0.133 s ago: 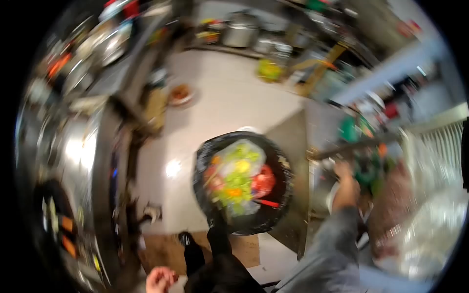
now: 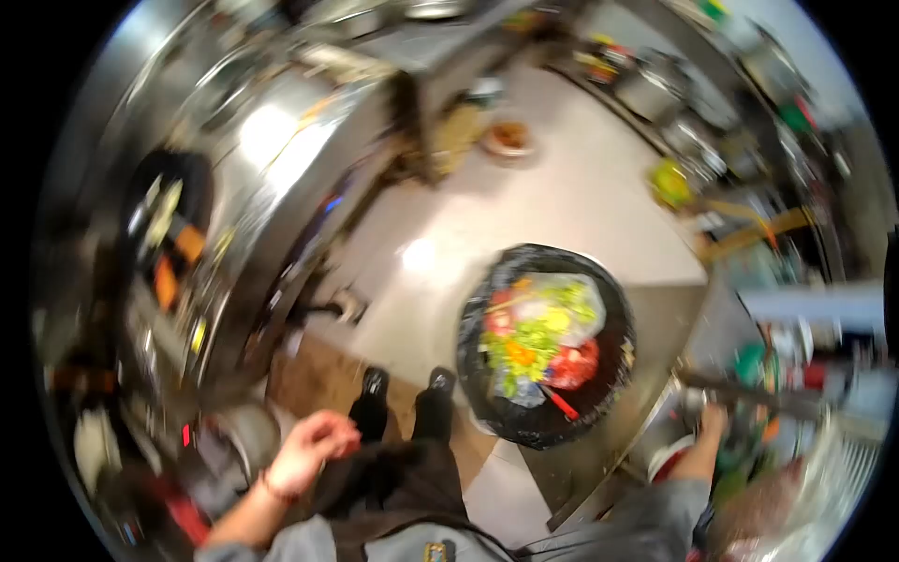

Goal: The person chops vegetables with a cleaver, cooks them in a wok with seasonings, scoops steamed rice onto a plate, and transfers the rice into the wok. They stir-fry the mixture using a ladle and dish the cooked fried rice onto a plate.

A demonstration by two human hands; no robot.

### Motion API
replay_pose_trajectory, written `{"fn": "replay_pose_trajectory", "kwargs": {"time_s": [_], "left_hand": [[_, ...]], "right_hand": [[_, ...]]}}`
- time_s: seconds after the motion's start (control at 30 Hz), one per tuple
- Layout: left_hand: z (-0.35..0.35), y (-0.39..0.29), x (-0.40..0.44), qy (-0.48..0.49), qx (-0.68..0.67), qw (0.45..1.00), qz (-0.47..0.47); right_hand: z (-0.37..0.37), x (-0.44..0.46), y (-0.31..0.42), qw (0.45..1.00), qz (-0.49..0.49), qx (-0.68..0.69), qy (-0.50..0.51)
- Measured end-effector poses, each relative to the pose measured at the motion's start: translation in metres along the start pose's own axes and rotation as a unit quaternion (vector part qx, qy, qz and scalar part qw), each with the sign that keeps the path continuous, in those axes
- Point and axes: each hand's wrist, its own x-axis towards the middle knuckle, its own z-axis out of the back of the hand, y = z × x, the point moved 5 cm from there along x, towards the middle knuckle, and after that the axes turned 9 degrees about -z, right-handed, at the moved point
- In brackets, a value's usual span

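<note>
My left hand (image 2: 318,444) is raised in front of my lap, its fingers curled together with nothing visible in them. At the right my right hand (image 2: 714,419) reaches over the counter, its fingers closed beside a small metal container (image 2: 693,399). Blur hides what those fingers hold. Below the hand is a round red-and-white container (image 2: 667,457). Between the arms, on the floor, stands a bin lined with a black bag (image 2: 548,437). In it lie green leafy scraps (image 2: 536,335), clear plastic, a red bundle (image 2: 573,366) and a red-handled item (image 2: 560,403).
A steel counter (image 2: 309,140) runs along the left, with a black tray (image 2: 192,187) of utensils. Cardboard (image 2: 314,375) lies underfoot. A bowl of brown food (image 2: 508,139) is farther off on the floor. Shelves with pots (image 2: 655,89) stand at the back right.
The view has turned, so the bin, floor and shelves sit farther right. More of my left hand and forearm shows. My right hand still reaches over the right counter.
</note>
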Motion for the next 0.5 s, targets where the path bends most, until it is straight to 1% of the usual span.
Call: {"fn": "replay_pose_trajectory", "kwargs": {"time_s": [0.03,0.07,0.1,0.13,0.17,0.2,0.23,0.27,0.3,0.33,0.37,0.4,0.43,0.47,0.5], "left_hand": [[-0.001,-0.001,0.009,-0.001,-0.012,1.000,-0.011],[-0.003,0.001,0.012,0.004,-0.018,1.000,-0.019],[0.011,-0.002,0.010,0.008,-0.026,0.999,-0.047],[0.010,0.005,0.006,0.005,-0.057,0.998,-0.037],[0.016,0.001,0.010,0.011,-0.075,0.996,-0.045],[0.028,0.006,0.012,0.017,-0.093,0.995,-0.045],[0.033,0.018,0.010,0.030,-0.115,0.992,-0.041],[0.039,0.018,0.008,0.030,-0.113,0.993,-0.028],[0.046,0.019,-0.004,0.025,-0.128,0.991,-0.036],[0.053,0.026,-0.002,0.031,-0.123,0.991,-0.041],[0.065,0.030,-0.002,0.033,-0.122,0.991,-0.048],[0.073,0.027,-0.004,0.046,-0.141,0.986,-0.076],[0.087,0.030,-0.011,0.037,-0.146,0.985,-0.084],[0.100,0.033,-0.017,0.035,-0.129,0.987,-0.090],[0.116,0.038,-0.021,0.033,-0.138,0.984,-0.113]], "right_hand": [[-0.048,0.059,-0.030,0.985,0.093,-0.143,-0.033],[-0.013,0.044,-0.031,0.956,-0.164,0.191,0.151],[-0.023,0.026,-0.021,0.794,-0.281,0.514,0.160],[-0.022,0.024,-0.039,0.698,-0.311,0.633,0.124],[-0.025,0.023,-0.057,0.625,-0.316,0.709,0.081],[-0.027,0.021,-0.059,0.553,-0.308,0.773,0.032],[-0.023,0.017,-0.056,0.505,-0.285,0.815,-0.016],[-0.004,-0.002,-0.039,0.492,-0.253,0.831,-0.060],[0.005,-0.017,-0.016,0.515,-0.211,0.826,-0.092],[0.038,-0.046,0.017,0.544,-0.146,0.815,-0.136],[0.074,-0.084,0.056,0.604,-0.039,0.771,-0.197],[0.105,-0.122,0.098,0.643,0.092,0.715,-0.259],[0.132,-0.159,0.142,0.635,0.203,0.698,-0.263],[0.144,-0.179,0.187,0.545,0.132,0.820,-0.113],[0.153,-0.203,0.234,0.399,0.028,0.916,0.006]]}}
